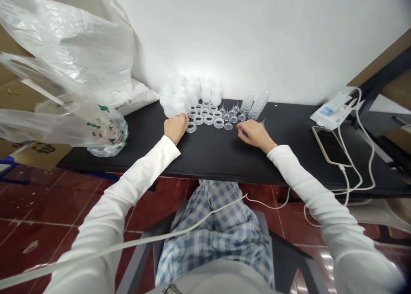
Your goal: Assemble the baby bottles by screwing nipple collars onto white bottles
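Observation:
My left hand [176, 128] is closed at the left edge of a group of translucent white screw rings [208, 120], in front of the white plastic bottles [175, 98]. Whatever its curled fingers hold is hidden. On the other side, my right hand [256, 135] rests low over the table with fingers bent together, and I cannot make out anything in them. It is beside several clear pointed nozzle tips [228, 125]. Behind it lean two stacks of clear domed caps [258, 105]. Another small clear tip partly shows past its knuckles.
Plastic bags [105, 127] crowd the left end of the black table [205, 157], by a cardboard box [19, 101]. At right lie a phone [330, 146], a white cable [369, 165] and a white packet [330, 110]. A white wall stands behind. Another cable crosses my lap.

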Demonstrator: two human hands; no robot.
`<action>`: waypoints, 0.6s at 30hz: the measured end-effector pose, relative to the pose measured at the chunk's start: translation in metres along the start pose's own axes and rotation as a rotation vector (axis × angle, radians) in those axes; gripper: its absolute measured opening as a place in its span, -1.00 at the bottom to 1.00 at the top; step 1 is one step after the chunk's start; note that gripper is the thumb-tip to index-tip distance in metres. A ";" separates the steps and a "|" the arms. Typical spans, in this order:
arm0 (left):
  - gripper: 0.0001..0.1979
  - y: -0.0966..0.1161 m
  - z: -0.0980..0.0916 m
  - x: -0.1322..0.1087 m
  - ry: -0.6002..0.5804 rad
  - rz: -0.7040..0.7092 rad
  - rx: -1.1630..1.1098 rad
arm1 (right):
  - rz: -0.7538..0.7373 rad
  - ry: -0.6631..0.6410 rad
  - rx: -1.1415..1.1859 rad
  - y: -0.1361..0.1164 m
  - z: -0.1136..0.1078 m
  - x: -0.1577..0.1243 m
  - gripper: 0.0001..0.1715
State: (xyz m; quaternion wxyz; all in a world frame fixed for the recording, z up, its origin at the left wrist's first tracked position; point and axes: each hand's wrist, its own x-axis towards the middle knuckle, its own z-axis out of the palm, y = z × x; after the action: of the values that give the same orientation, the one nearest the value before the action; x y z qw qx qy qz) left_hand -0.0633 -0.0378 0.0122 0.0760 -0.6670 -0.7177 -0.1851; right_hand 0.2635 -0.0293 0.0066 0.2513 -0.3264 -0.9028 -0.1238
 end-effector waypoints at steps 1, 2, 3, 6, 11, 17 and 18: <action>-0.54 0.002 -0.001 0.000 0.025 0.018 -0.033 | -0.039 -0.017 0.009 -0.003 0.005 0.004 -0.77; -0.56 0.005 -0.002 0.000 0.055 0.040 -0.079 | -0.069 -0.030 0.010 -0.005 0.010 0.008 -0.77; -0.57 0.010 -0.003 0.001 0.090 0.065 -0.136 | -0.089 -0.042 0.004 -0.007 0.014 0.013 -0.76; -0.62 0.033 -0.003 0.004 0.170 0.159 -0.330 | -0.105 -0.046 -0.036 -0.009 0.028 0.029 -0.74; -0.70 0.073 0.015 0.008 0.087 0.363 -0.547 | -0.045 0.031 -0.095 -0.005 0.040 0.048 -0.73; -0.72 0.064 0.036 0.020 0.027 0.410 -0.509 | 0.033 0.064 -0.076 -0.002 0.041 0.045 -0.76; -0.72 0.059 0.036 0.024 0.024 0.427 -0.464 | 0.053 0.054 -0.063 -0.002 0.041 0.045 -0.77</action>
State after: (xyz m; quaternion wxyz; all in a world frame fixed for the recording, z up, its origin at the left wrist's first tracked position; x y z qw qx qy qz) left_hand -0.0026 0.0003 -0.0026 -0.0326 -0.8001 -0.4989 -0.3315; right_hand 0.2174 0.0089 -0.0041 0.2686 -0.3545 -0.8823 -0.1542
